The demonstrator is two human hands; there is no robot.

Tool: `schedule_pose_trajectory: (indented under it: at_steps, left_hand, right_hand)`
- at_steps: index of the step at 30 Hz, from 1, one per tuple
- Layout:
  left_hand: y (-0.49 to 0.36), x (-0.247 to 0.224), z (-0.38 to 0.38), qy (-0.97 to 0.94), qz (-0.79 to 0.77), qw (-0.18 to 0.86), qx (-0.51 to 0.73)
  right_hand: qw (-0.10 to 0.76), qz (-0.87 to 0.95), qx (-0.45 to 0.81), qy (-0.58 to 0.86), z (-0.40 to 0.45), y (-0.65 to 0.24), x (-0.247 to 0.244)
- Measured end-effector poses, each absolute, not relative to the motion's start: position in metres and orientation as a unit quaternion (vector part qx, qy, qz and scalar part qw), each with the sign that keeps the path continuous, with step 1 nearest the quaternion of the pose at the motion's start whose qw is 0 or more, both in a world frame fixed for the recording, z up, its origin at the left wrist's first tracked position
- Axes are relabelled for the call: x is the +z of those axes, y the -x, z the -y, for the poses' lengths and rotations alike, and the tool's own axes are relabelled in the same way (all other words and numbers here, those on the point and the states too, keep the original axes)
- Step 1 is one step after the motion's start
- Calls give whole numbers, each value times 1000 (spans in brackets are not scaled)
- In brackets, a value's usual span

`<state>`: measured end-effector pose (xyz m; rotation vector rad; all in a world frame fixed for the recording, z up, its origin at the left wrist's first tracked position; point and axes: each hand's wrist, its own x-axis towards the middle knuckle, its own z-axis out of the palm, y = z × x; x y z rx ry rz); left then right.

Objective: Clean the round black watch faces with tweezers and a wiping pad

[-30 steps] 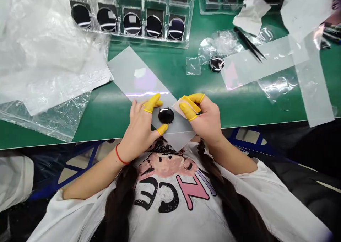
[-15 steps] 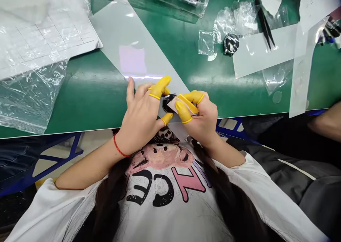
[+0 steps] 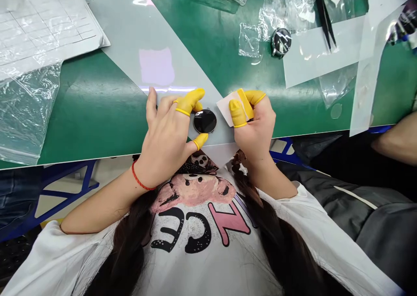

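A round, glossy black disc like a watch face (image 3: 205, 121) lies on a translucent grey sheet (image 3: 163, 31) near the table edge. My left hand (image 3: 171, 128) grips its rim between thumb and forefinger, both in yellow finger cots. Just to the right, my right hand (image 3: 256, 118) pinches a small white pad (image 3: 227, 108), apart from the disc; yellow cots cover its thumb and forefinger as well. A yellow layer or cot shows along the pad's right side, and I cannot tell which. The disc's underside is hidden.
Another round black watch-like piece (image 3: 281, 41) sits at the right, beside crumpled clear film (image 3: 272, 13). Black tweezers (image 3: 325, 20) rest on pale strips (image 3: 321, 54). Papers and a zip bag (image 3: 29, 109) cover the left side. Another person's arm (image 3: 395, 144) shows at far right.
My right hand has moved right with the white pad, off the black disc, whose whole face now shows. My left hand keeps its grip. The view has shifted slightly.
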<state>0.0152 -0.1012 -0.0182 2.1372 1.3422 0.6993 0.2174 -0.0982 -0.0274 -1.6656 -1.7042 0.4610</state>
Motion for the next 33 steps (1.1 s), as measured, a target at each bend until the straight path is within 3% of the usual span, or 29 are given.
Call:
schedule_pose_trajectory:
  at_steps: [4,9,13,18,22,26,33]
  left_hand:
    - [-14,-18,101,-781,-503,277,245]
    - [-14,-17,100,-774,-504,294,247]
    - [-15,-16,100,-766,-501,308,260]
    - [-11,-14,94,-798,-472,287,241]
    - [-5,-15,87,-825,-436,275,232]
    - [-2,-16,83,-827,-434,291,209]
    - [-2,-16,80,-827,-431,298,203]
  right_hand:
    - [320,698,240,594,97,-208,-15]
    - [269,719,227,600,82,-210,-22]
    - [286,702,223,613,74,-219,-29]
    - [306,690,306,580,70,-223,-13]
    - [200,758,349,513,58,-221,2]
    - [109,842,279,450,43,-213,6]
    - [64,865,190,459,31,-196,11]
